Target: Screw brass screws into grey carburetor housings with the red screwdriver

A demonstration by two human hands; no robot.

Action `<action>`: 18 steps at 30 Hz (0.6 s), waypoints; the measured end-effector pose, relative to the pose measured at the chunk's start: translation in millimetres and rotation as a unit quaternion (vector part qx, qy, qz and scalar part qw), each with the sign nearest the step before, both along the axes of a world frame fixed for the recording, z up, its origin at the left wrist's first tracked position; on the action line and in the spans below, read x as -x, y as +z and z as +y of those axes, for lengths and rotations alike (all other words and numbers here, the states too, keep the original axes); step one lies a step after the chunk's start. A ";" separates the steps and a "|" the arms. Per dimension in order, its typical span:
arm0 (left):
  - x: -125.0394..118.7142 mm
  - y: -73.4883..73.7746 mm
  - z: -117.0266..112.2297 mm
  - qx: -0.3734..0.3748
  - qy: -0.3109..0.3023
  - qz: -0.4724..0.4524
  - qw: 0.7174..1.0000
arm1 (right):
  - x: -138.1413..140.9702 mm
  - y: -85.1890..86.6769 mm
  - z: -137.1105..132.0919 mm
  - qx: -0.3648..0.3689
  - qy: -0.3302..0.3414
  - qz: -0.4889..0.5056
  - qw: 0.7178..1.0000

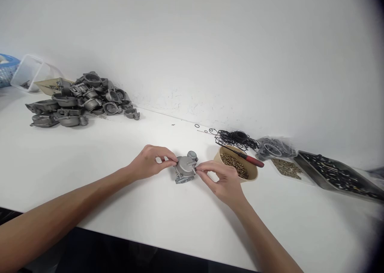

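Observation:
A grey cast-metal housing point(185, 167) with a round body and side ports rests on the white table between my hands. My left hand point(153, 161) pinches its left edge between thumb and fingertips. At its right side my right hand point(220, 179) has thumb and fingers pressed together; a tiny part may be between them, too small to name. Just beyond the right hand stands a beige tub point(252, 173) of brass-coloured screws point(234, 165). A screwdriver point(247, 157) with a red and black handle lies across the tub's rim.
Grey metal housings point(90, 97) are heaped at the back left, near a clear plastic box point(28, 73). Black rubber rings point(237, 139) lie along the wall. Farther right are a bag of grey rings point(274, 148), small brass parts point(287, 168) and a metal tray point(309, 173) of dark parts.

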State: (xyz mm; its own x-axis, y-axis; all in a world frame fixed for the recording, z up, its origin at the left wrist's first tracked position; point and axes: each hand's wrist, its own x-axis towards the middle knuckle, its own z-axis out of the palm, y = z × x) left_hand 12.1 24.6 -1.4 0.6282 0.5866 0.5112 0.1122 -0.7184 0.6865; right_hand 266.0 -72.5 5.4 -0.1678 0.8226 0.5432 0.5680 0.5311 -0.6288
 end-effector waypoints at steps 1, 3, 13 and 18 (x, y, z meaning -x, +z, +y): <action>0.5 -0.5 -0.7 -0.010 -0.010 -0.004 1.000 | 0.2 0.3 -0.5 -0.001 -0.001 -0.013 1.000; 0.0 -3.5 -3.3 -0.029 -0.026 -0.009 0.999 | 1.7 0.8 -1.8 -0.008 0.001 -0.040 0.999; -28.9 -24.5 -30.6 0.085 0.010 0.054 0.995 | -78.7 8.8 14.1 -0.023 -0.299 -0.226 0.927; -29.6 -21.4 -31.9 0.079 0.017 0.065 0.995 | -144.5 23.3 8.6 0.112 -0.389 -0.291 0.867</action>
